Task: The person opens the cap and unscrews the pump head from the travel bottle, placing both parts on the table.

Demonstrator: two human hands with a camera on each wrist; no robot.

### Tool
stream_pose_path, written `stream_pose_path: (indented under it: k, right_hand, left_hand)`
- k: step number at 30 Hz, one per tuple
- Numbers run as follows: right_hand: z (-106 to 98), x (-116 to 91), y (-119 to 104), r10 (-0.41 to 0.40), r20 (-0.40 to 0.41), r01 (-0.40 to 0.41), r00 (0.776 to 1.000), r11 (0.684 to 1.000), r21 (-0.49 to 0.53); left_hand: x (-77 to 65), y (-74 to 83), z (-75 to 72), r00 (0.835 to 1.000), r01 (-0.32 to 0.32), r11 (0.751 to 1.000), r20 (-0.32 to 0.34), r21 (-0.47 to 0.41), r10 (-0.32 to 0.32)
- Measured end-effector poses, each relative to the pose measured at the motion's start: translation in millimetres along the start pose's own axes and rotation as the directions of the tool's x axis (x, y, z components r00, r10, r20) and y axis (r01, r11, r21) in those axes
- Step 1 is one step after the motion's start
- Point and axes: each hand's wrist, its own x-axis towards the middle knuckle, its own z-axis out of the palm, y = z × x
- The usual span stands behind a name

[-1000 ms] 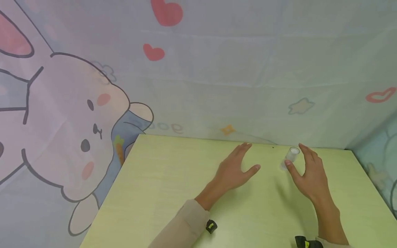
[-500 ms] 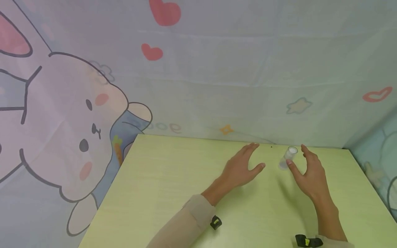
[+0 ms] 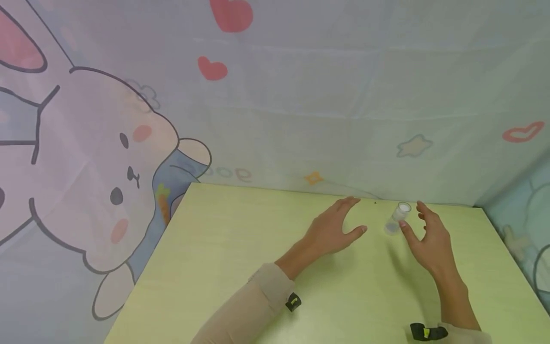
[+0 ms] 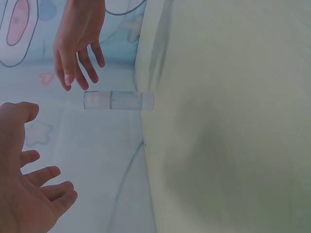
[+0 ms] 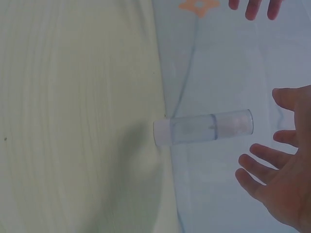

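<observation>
A clear cylinder-shaped container (image 3: 397, 218), perhaps a bottle or tube, stands upright on the table near its back edge. The left wrist view shows its white lower end (image 4: 147, 101) against the tabletop and a dark ring partway up the clear body (image 5: 194, 130). My right hand (image 3: 429, 243) hovers just to its right, fingers spread and bent slightly; in the right wrist view a gap separates the fingers from the container. Left of the container, my left hand (image 3: 328, 231) is held in the air, thumb apart from the loosely extended fingers, holding nothing.
The pale yellow-green table (image 3: 223, 248) ends at a printed cloth backdrop (image 3: 301, 95) with a rabbit, hearts and stars. Another cloth panel (image 3: 530, 205) borders the right side. A tiny dark speck (image 3: 375, 202) lies near the back edge.
My left hand has shifted a little to the right, closer to the container, then stayed. The right hand has barely moved, with some fingers slightly more bent. The container stands in place.
</observation>
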Motion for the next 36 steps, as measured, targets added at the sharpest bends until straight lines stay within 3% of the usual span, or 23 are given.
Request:
stream_pose_path:
  k: [7,16,24,36]
  right_hand:
    - [-1.9,2.4,3.8,-0.006,-0.005,0.006,1.000,1.000,-0.011]
    - [-0.5,7.1,8.2,-0.011,0.007,0.011,1.000,1.000,-0.009]
    - [6.8,6.4,7.2,0.003,0.028,-0.003,1.000,1.000,0.017]
    - [15.6,4.8,8.8,0.028,0.044,-0.030,0.999,0.998,0.051]
  left_hand:
    - [9.2,3.2,-7.1,1.000,-0.010,1.000,-0.022,0.011,0.011]
    - [14.4,10.4,14.2,0.998,0.025,0.997,-0.050,-0.068,-0.028]
    - [16.2,7.7,30.9,0.996,0.057,0.984,-0.055,-0.168,-0.067]
    - [33.3,4.2,46.8,0.997,0.030,0.976,-0.061,-0.214,-0.044]
